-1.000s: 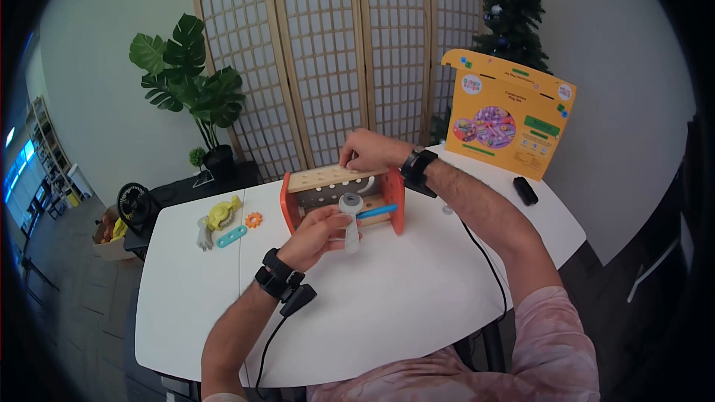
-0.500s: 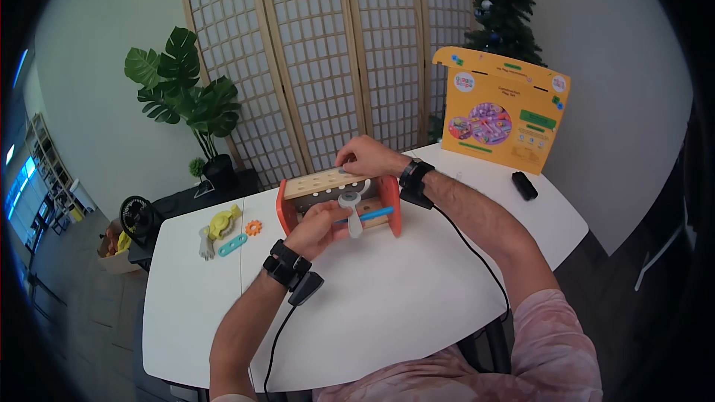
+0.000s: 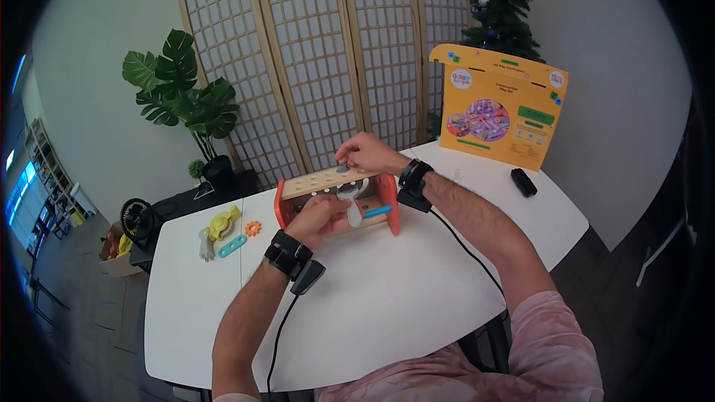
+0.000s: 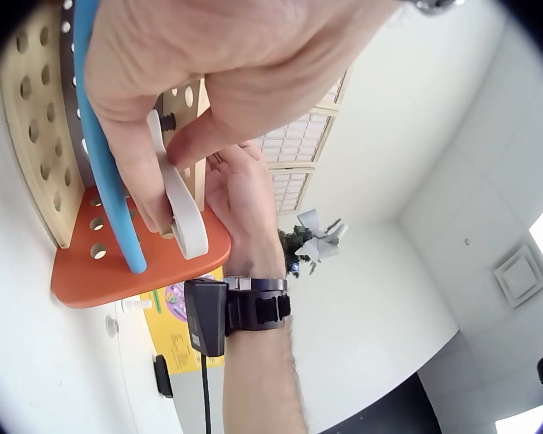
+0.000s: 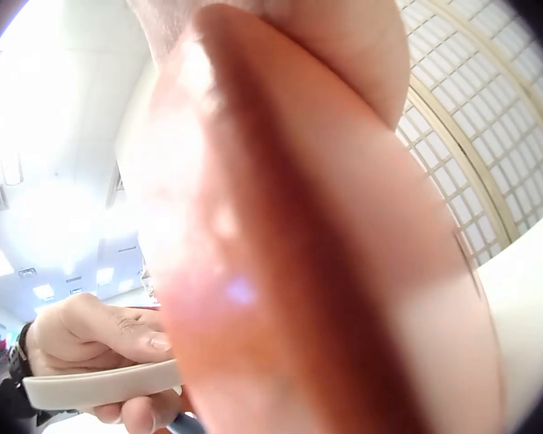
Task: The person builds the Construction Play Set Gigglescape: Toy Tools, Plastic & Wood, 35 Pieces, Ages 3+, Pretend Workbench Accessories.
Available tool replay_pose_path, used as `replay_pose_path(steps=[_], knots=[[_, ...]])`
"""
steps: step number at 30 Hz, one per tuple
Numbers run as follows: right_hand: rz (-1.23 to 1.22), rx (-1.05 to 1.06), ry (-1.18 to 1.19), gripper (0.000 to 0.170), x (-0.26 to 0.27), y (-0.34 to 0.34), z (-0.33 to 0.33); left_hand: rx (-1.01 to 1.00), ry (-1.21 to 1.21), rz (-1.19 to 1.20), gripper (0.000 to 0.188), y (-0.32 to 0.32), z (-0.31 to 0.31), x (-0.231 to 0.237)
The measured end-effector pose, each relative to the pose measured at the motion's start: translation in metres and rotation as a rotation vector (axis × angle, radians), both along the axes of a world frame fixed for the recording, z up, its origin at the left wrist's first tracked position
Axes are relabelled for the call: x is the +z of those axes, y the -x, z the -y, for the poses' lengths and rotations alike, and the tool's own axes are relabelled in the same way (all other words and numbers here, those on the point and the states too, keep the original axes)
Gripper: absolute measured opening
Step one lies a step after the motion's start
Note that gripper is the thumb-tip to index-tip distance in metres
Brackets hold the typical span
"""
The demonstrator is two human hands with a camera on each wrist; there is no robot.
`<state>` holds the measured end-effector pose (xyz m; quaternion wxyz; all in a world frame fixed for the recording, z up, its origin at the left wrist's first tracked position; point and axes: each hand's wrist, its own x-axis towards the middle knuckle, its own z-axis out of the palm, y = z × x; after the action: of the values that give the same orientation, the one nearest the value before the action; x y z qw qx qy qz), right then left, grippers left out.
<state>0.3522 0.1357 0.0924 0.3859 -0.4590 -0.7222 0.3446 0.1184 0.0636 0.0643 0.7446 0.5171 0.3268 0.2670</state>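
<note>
An open-sided toy workbench (image 3: 284, 205) with red-orange end panels and a pierced wooden top (image 3: 313, 182) stands on the white table. My left hand (image 3: 316, 217) pinches a pale grey toy wrench (image 3: 354, 214) by its handle, inside the workbench front, under the top board. In the left wrist view, a dark threaded bolt end (image 4: 168, 122) shows beside the wrench. Above the board, my right hand (image 3: 370, 154) has curled fingertips at a grey bolt head (image 3: 342, 168). A blue bar (image 3: 377, 212) slants across the workbench front to the right panel, passing close by my left hand.
Left on the table lie a yellow toy piece (image 3: 222, 225), a grey toy piece (image 3: 206, 244), a teal holed strip (image 3: 233, 246) and an orange gear (image 3: 253, 228). A yellow box (image 3: 497, 108) and a black case (image 3: 523, 183) are at the right. Cables trail from both wrists.
My left hand has raised the wrench and moved it in under the top board. My right fingers have risen slightly, so the grey bolt head shows below them. The head view has shifted a little.
</note>
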Motion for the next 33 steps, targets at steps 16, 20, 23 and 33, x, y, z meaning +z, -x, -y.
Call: replay_pose_path(steps=[16, 20, 23, 33], knots=[[0.133, -0.043, -0.070, 0.029, 0.009, 0.005, 0.017, -0.016, -0.040, 0.092, 0.038, -0.005, -0.006, 0.002], [0.158, -0.044, -0.123, 0.029, 0.007, 0.005, 0.015, -0.013, -0.033, 0.071, 0.035, -0.004, -0.005, 0.005], [0.178, -0.056, -0.099, 0.028, 0.010, 0.005, 0.019, -0.017, 0.037, 0.063, 0.033, -0.004, 0.000, 0.008], [0.199, -0.062, -0.114, 0.028, 0.008, 0.005, 0.016, -0.058, 0.097, 0.040, 0.044, 0.000, -0.003, 0.013]])
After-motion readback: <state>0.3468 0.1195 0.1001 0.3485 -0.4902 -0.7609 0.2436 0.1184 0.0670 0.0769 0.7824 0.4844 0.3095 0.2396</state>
